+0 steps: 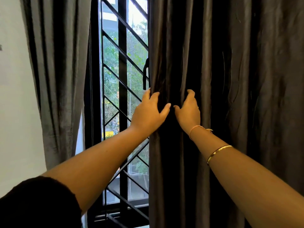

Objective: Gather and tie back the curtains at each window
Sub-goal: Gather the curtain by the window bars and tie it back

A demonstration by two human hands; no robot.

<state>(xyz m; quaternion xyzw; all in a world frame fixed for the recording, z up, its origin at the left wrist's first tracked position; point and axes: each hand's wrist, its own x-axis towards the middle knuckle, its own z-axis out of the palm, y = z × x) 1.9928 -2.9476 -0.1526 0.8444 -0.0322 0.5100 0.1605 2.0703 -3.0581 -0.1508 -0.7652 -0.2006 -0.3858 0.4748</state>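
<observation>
**Both hands gripping the right curtain at its inner edge**

Nearest the camera: black sleeve on the left upper arm, bottom left corner. Both forearms are bare and reach forward and up, converging at mid-frame. The right forearm carries a gold bangle. A thin pink thread bracelet sits at the right wrist.

Left hand: fingers curled round the window-side edge of the right curtain, fingertips out of sight behind the fabric, thumb spread across the front face. That's a closed grip on the curtain edge.

Right hand: just beside the left, thumbs nearly touching. Fingers hooked into a vertical fold, thumb pointing toward the left hand. It's also gripping the curtain, with a bunch of folds held between the two hands.

The right curtain is dark grey, hangs full height and covers the right half of the frame. It hangs in loose pleats and is not tied. A dark strap hangs at the curtain's edge just above the left hand, against the window. I can't tell what it's attached to.

Left curtain: lighter grey, hanging by the white wall, well apart from the hands.

Between the curtains is the window, with a black metal grille of vertical and diagonal bars. Behind it there is green foliage and daylight. Details outside are too blurred to make out.
</observation>
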